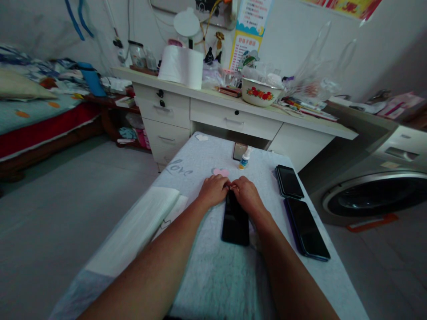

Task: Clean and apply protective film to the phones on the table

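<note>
A black smartphone (236,224) lies screen up on the cloth-covered table (210,275), its far end between my hands. My left hand (214,190) is closed at that end, thumb and fingers drawn together. Facing it, my right hand (246,193) is also closed, its fingertips meeting those of the left. Whatever is pinched there, if anything, is too small and covered to name. Just beyond the fingers is a pink heart (220,172) on the cloth. A small spray bottle (245,159) stands farther back, beside a flat dark rectangular object (239,151).
Along the table's right side lie more phones: a stack (289,181) and a larger dark one (307,229). A folded white cloth (143,226) covers the left edge. Behind stands a white desk (230,116) with a flowered bowl (260,92); a washing machine (376,173) is at right.
</note>
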Motion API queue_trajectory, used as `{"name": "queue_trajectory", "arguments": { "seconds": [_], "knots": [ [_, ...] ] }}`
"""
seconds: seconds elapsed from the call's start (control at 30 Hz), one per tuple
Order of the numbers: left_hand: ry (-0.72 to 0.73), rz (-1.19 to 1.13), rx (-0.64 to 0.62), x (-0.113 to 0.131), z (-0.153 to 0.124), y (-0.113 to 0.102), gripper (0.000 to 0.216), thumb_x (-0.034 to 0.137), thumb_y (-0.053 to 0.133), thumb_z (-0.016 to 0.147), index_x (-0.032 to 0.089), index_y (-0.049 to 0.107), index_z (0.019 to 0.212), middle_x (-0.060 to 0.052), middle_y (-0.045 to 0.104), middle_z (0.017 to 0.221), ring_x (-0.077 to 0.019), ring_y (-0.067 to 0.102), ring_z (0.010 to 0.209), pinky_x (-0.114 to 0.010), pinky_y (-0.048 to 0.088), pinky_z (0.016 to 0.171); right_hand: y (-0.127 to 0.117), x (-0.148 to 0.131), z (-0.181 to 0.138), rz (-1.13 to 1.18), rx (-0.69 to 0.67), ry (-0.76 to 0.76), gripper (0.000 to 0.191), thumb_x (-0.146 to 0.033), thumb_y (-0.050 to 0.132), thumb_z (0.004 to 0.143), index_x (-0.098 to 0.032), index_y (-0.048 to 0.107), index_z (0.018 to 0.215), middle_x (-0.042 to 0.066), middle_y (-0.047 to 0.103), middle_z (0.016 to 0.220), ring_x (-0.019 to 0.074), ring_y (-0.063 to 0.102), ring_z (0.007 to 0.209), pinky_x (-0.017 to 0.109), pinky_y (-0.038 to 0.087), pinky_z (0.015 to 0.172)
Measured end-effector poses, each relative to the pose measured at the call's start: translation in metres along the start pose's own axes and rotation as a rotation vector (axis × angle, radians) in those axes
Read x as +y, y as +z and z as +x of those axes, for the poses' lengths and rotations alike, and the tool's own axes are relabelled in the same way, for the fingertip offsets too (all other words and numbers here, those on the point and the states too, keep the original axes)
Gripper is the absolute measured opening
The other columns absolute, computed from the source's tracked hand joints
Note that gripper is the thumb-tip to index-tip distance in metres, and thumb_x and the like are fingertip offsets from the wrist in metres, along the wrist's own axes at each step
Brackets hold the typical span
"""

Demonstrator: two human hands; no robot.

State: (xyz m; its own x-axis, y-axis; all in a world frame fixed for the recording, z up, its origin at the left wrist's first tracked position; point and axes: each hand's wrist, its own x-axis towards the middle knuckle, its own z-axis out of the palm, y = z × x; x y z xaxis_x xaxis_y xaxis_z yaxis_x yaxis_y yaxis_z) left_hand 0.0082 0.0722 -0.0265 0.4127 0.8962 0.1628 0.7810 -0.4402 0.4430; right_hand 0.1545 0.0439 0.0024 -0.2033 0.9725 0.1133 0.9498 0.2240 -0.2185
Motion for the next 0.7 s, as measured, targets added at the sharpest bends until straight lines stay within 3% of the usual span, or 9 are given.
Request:
{"name": "queue_trajectory", "arguments": {
  "seconds": [0.3,0.7],
  "knots": [
    [0.002,-0.023,-0.011,0.003,-0.003,-0.004,0.024,0.024,0.050,0.083,0.027,0.067,0.099,-0.004,0.063,0.104,-0.0223,0.054,0.104,-0.037,0.040,0.087,-0.019,0.026,-0.011,-0.049,-0.066,0.116,0.020,-0.017,0.050,0.088,-0.016,0.069,0.090,0.008,0.065,0.093,0.0154,0.057,0.084,0.023,0.035,0.074],
    [-0.006,-0.035,-0.010,0.003,-0.003,-0.004,0.024,0.024,0.051,0.082,0.026,0.067,0.099,-0.004,0.063,0.103,-0.0220,0.055,0.103,-0.036,0.040,0.088,-0.030,0.025,-0.016,-0.005,-0.131,0.053,0.015,-0.016,0.055,0.081,-0.016,0.069,0.085,0.006,0.069,0.088,0.0151,0.058,0.080,0.023,0.035,0.071]
  ]
}}
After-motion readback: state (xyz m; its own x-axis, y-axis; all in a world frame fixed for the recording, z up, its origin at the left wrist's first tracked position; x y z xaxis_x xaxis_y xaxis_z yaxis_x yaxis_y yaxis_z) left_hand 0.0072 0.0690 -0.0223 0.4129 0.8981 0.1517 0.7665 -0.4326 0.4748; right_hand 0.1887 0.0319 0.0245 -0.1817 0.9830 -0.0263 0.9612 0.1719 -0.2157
